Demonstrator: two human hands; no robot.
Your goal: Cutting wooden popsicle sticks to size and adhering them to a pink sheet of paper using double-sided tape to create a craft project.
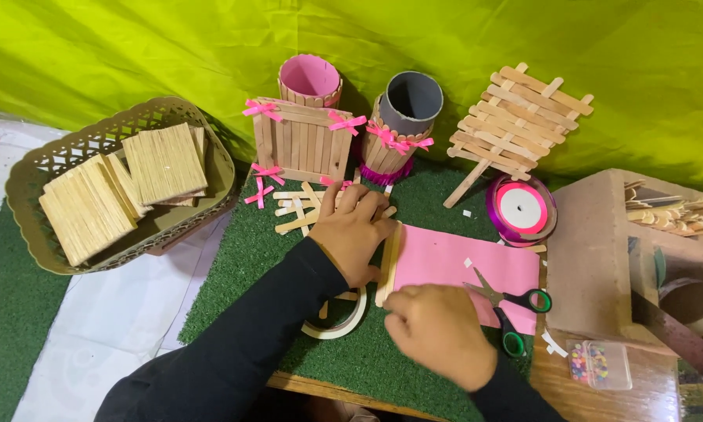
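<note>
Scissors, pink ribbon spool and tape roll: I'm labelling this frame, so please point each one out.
scissors (515, 301), head view, on the crossing above the green-ringed handles.
pink ribbon spool (521, 209), head view, on its white centre.
tape roll (343, 324), head view, on its pale outer rim.

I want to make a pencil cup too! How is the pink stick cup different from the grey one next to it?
The pink-lined round cup of wooden sticks stands farther back and has no bows that show; the grey-lined round cup of wooden sticks wears pink ribbon bows and a pink fringe at its base. The grey lining rises above its sticks; the pink barely does. Both stand upright, open and ringed with sticks.
</note>
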